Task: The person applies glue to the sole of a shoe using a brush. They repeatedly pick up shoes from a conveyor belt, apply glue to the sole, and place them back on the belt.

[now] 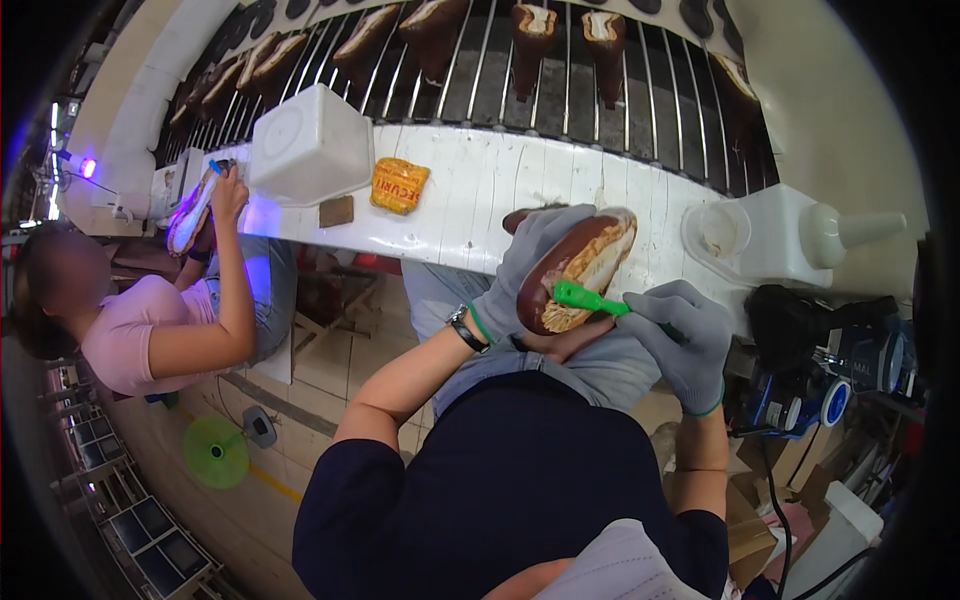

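Note:
My left hand [522, 268], in a grey glove, is wrapped round a brown leather shoe upper [548, 272]. The shoe is turned with its underside up, showing a pale centre and a rough, yellowish-brown pleated edge. In my right hand [684, 336], gloved the same way, is a brush with a green handle [592, 299]. Its head rests against or just over the shoe's near end; I cannot tell whether it touches. The fingers close around the far end of the handle. Both hands are over my lap at the near edge of the white bench [470, 165].
On the bench are a white plastic tub [312, 145], a yellow packet [400, 186], a small brown block [336, 211], a clear cup [716, 234] and a white spouted bottle [790, 238]. Behind, several shoes lie on a metal-rod conveyor [640, 95]. A co-worker [165, 320] sits at left.

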### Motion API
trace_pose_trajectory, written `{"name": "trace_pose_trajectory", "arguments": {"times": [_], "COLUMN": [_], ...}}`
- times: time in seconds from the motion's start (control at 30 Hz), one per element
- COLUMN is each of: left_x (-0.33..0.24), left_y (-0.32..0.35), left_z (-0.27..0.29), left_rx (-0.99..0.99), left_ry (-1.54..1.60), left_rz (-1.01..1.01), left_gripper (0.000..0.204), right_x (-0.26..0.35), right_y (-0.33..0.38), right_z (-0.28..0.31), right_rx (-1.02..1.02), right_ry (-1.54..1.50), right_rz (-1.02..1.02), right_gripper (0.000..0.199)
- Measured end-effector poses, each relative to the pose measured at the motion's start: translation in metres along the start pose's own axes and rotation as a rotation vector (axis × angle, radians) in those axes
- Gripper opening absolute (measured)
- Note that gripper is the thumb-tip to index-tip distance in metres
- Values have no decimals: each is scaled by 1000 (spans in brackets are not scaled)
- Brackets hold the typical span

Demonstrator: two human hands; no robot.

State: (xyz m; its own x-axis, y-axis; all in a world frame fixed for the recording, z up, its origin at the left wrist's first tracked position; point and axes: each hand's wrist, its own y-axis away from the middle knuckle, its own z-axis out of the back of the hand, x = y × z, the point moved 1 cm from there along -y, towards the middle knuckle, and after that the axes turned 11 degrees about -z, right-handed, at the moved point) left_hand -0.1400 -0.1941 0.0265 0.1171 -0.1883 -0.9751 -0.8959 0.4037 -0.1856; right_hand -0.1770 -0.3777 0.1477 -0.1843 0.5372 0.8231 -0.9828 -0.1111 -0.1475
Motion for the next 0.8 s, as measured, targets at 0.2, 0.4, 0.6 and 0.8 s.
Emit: {"name": "trace_pose_trajectory", "arguments": {"times": [0.2, 0.4, 0.6, 0.8], "left_x": [-41, -53, -62, -68], "left_y": [-22, -43, -63, -87], "left_z": [40, 59, 60, 69], "left_rx": [374, 551, 589, 710], "left_ry": [-274, 0, -4, -157], "left_rz": [-182, 59, -16, 88], "left_gripper": [92, 76, 78, 77], "right_x": [22, 32, 10, 37], "right_y": [-19, -31, -46, -53], "right_z": [26, 46, 50, 48], "right_rx": [-78, -53, -199, -54], "right_ry": [303, 466, 160, 529], "right_rz": [328, 463, 207, 341], "right_gripper": [22, 22, 19, 15]}}
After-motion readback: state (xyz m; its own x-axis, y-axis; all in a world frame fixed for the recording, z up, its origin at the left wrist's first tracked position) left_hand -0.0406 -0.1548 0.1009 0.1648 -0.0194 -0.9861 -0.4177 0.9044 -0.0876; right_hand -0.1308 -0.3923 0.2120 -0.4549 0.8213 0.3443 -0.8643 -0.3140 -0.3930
